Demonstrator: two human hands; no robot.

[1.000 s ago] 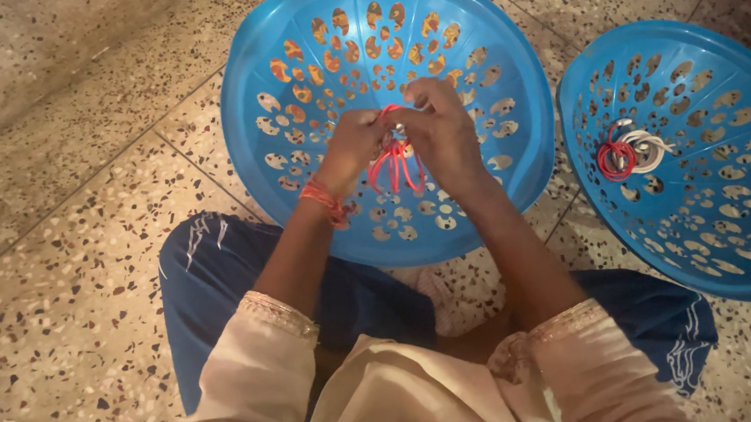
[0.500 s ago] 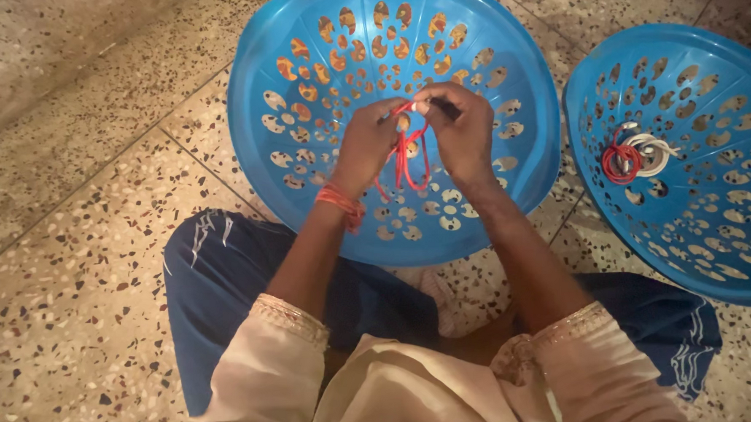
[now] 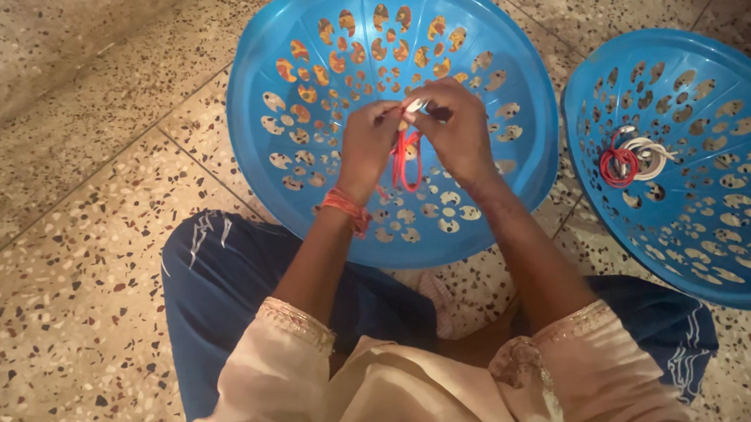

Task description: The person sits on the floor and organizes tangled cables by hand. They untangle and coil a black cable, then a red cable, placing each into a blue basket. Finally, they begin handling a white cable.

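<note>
Above the middle of the large blue perforated basket (image 3: 314, 82), the person's two hands meet and work a bundle of red cord loops (image 3: 406, 160). The left hand (image 3: 366, 147) pinches the top of the loops between thumb and forefinger, its fingers (image 3: 385, 119) closed on the red strand. The right hand (image 3: 455, 130) is likewise clenched, its fingertips gripping a small pale piece right at the same spot; whether that piece is a tie, a clip or a cord end cannot be told. The loops hang freely beneath the two pinches, clear of the basket's floor. A red thread band (image 3: 344, 208) circles the left wrist.

To the right, well apart from the hands, a second blue basket (image 3: 711, 251) holds a red coil (image 3: 617, 165) and a white coil (image 3: 646, 153) lying side by side and touching. Both baskets sit on a speckled terrazzo floor (image 3: 71, 223).

The work in hand looks like binding or fastening the loops at their top. Doing it well likely means keeping the left pinch firm so the loops stay even and do not slip, while the right fingertips make small, tight movements close to the gathered point. Holding the bundle over the basket seems sensible, since a dropped strand would land inside it.
</note>
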